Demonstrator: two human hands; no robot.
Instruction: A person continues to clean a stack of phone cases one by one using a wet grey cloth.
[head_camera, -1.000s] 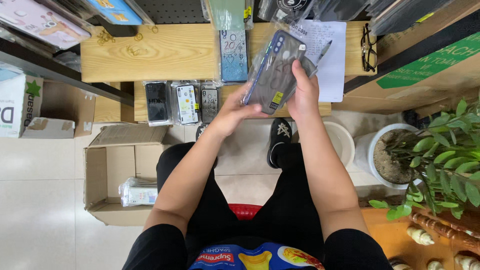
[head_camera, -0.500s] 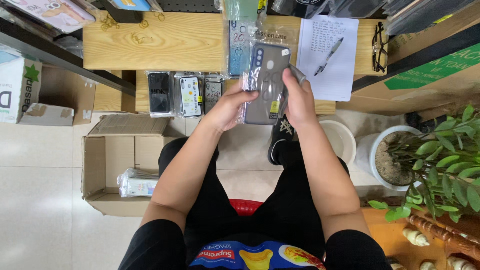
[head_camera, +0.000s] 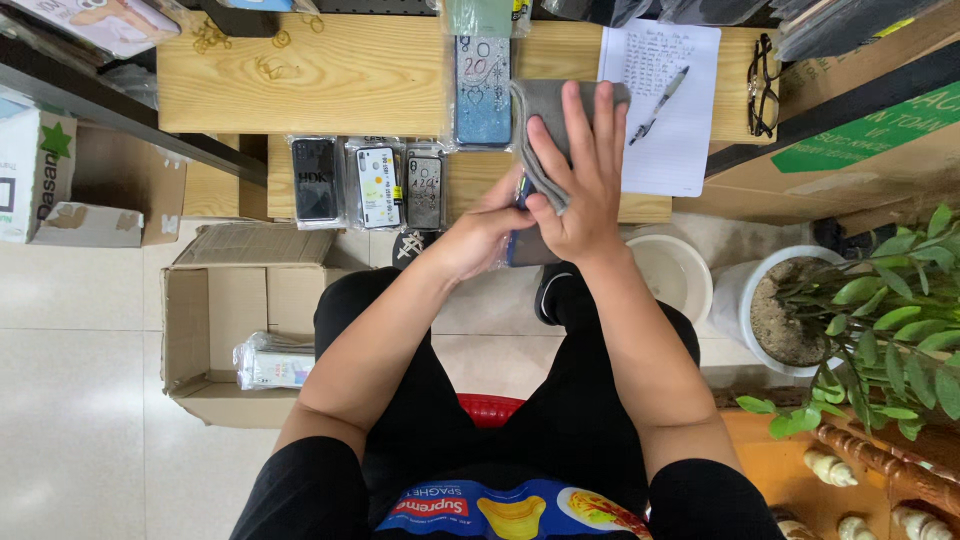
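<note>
My left hand (head_camera: 478, 235) grips a dark phone case in a clear plastic sleeve (head_camera: 524, 250) from below, in front of my knees. My right hand (head_camera: 582, 180) lies flat on top of it, fingers stretched out, pressing a folded grey cloth (head_camera: 545, 112) against the case. The cloth drapes over the hand's edge and hides most of the case. Both hands hover at the near edge of a low wooden bench (head_camera: 300, 70).
On the bench lie three packaged phone cases in a row (head_camera: 365, 185), a blue patterned case (head_camera: 483, 90), a written sheet with a pen (head_camera: 660, 100) and glasses (head_camera: 762, 85). An open cardboard box (head_camera: 230, 320) stands left, a white bucket (head_camera: 672, 275) and potted plant (head_camera: 800, 320) right.
The packaged case, held up and tilted in both hands before, has come down toward my knees. My right hand now lies flat over it with a grey cloth.
</note>
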